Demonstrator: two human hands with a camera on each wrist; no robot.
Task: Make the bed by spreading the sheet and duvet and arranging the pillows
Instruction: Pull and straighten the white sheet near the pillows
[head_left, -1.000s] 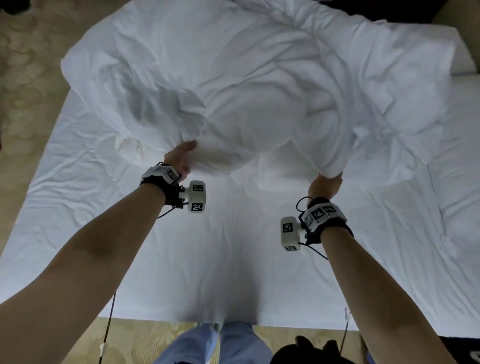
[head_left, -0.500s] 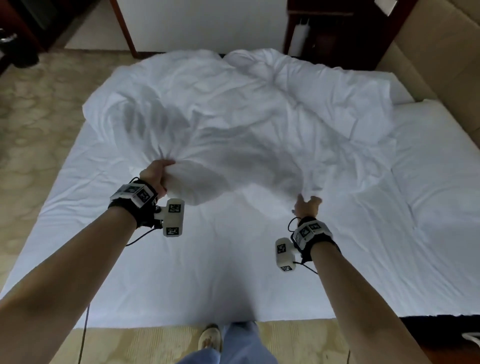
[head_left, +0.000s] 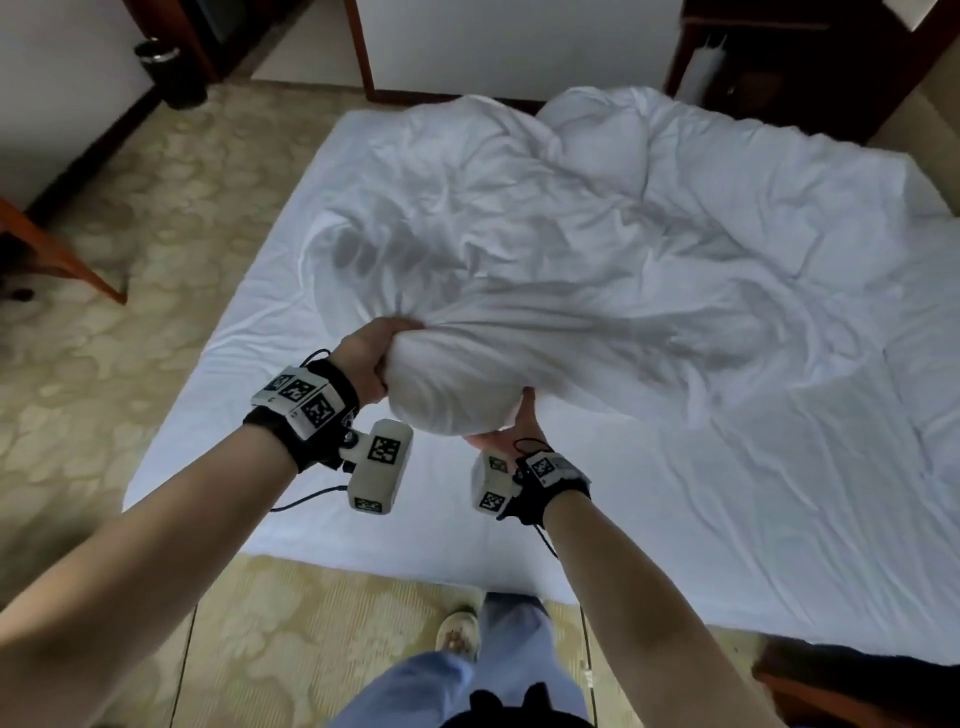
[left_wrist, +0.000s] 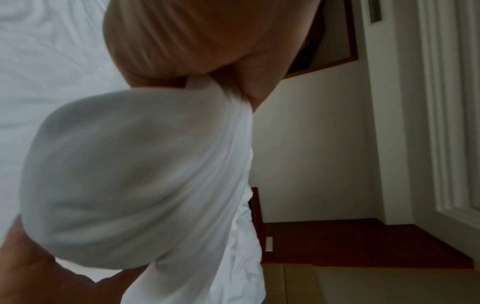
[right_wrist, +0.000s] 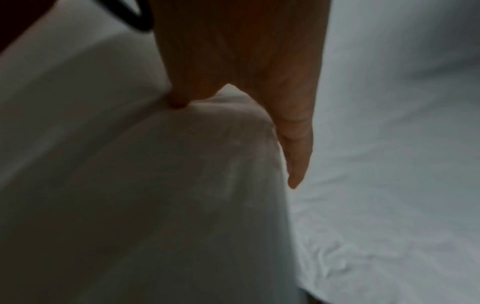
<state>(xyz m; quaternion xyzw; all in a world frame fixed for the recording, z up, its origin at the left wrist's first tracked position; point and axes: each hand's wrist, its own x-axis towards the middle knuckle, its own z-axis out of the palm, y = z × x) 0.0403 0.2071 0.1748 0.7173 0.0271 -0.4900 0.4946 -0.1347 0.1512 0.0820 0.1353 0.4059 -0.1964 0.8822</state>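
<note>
**Duvet gathered at one corner, spreading not yet done**

Plainly, the job is in its early middle. The left hand (head_left: 375, 358) is clamped on a bunched corner of the duvet (head_left: 597, 270), fingers curled round the gathered cloth just above the rounded bulge that hangs below the fist. The right hand (head_left: 511, 434) sits directly under that bulge, palm up against it; in the right wrist view its fingers (right_wrist: 296, 144) lie fairly straight along the cloth with the thumb pressed into it, so it looks to be cupping and supporting, not gripping.

Beyond both hands the duvet lies in a crumpled heap, pulled into taut folds that run away from the left fist toward the far side of the bed. Beneath and to either side of the hands the sheet (head_left: 249, 415) is already laid over the mattress, wrinkled but covering it as far as can be seen.

So the sheet step looks largely done, bar smoothing. Left to do, by my judgement: find the duvet's edges, draw it out flat over the sheet, and set the pillows. One puffed white shape far beyond the hands may be a pillow, but that cannot be told for sure.
</note>
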